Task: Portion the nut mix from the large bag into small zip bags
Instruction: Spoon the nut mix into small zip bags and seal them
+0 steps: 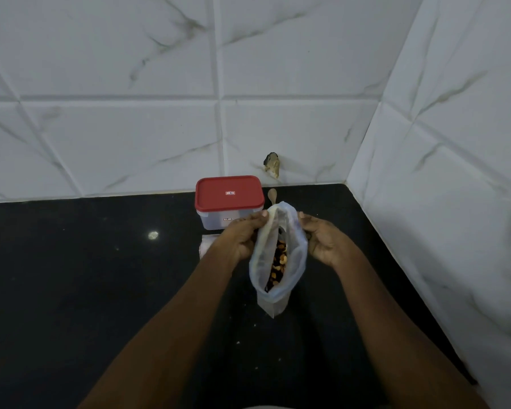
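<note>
— What do we have in our hands?
— Our left hand [242,237] pinches one lip of the large bag [260,261] and our right hand [322,240] pinches the other, so the mouth is held apart over the black counter [71,276].
— How does it look?
— It is translucent bluish-white plastic. Inside we see the nut mix [278,261], pale curved pieces among dark bits.
— Any writing?
— Beyond our left hand stands a clear container [216,221] with a red lid [229,193]. We see small labels on the lid and the wall, too small to read. A wooden spoon [272,196] lies beside it.
</note>
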`<action>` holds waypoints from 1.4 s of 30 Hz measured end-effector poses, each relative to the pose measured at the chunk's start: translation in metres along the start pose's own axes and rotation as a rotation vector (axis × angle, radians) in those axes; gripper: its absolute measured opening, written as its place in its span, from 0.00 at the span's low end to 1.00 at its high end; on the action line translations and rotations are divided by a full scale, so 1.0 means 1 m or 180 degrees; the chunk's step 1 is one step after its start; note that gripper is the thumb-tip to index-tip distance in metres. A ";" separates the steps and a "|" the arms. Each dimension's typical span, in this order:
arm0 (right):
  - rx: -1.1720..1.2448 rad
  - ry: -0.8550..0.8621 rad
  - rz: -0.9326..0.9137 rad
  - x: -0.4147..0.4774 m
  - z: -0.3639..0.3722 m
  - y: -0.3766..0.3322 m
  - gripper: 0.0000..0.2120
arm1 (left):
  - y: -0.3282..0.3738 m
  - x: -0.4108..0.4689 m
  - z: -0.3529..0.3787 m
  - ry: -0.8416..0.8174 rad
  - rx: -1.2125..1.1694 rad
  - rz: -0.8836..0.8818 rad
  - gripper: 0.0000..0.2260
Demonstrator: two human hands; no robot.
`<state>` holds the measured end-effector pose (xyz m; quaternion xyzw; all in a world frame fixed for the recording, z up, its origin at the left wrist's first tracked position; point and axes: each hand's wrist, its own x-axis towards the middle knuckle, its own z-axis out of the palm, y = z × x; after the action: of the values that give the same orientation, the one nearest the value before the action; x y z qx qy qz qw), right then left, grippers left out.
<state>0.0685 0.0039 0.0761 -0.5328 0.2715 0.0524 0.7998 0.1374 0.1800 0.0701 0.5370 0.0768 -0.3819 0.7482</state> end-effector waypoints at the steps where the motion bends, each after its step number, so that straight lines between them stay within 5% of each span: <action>1: -0.0264 0.0049 -0.0047 0.000 -0.002 0.001 0.14 | -0.002 0.000 0.000 -0.0012 0.0027 0.0087 0.09; 5: -0.1573 0.0278 -0.0059 -0.008 -0.016 0.005 0.13 | -0.004 -0.002 -0.009 -0.0068 0.0502 0.0154 0.17; 10: -0.1676 0.0203 -0.0177 -0.020 -0.017 0.006 0.07 | 0.002 -0.013 -0.007 0.0413 0.2261 0.0476 0.10; 16: 0.0124 -0.0016 -0.0138 -0.022 -0.003 0.014 0.09 | -0.003 -0.018 0.013 0.0197 0.0400 0.0252 0.07; 23: -0.1967 0.0237 0.0037 -0.028 -0.012 0.021 0.13 | -0.020 -0.020 0.008 0.0362 0.0332 0.0557 0.18; 27: -0.1712 0.0336 -0.0339 -0.035 -0.012 0.021 0.08 | -0.022 -0.024 -0.003 0.0314 0.1359 0.0548 0.25; 30: -0.1711 0.0383 -0.0491 -0.039 -0.009 0.024 0.12 | -0.023 -0.035 -0.002 0.0340 0.2592 0.0519 0.14; 33: -0.2023 0.0447 -0.0304 -0.045 -0.010 0.027 0.15 | -0.023 -0.043 -0.003 0.0495 0.2997 0.0671 0.07; 38: -0.2463 0.0411 -0.0021 -0.057 -0.015 0.029 0.13 | -0.032 -0.053 -0.001 0.0270 0.2584 0.0499 0.02; 42: -0.1705 0.0220 -0.0047 -0.061 -0.004 0.032 0.06 | -0.043 -0.054 0.009 0.0252 0.1520 0.0437 0.03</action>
<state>0.0037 0.0265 0.0786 -0.7288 0.2713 0.0984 0.6210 0.0692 0.1929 0.0706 0.7171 -0.0230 -0.3163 0.6207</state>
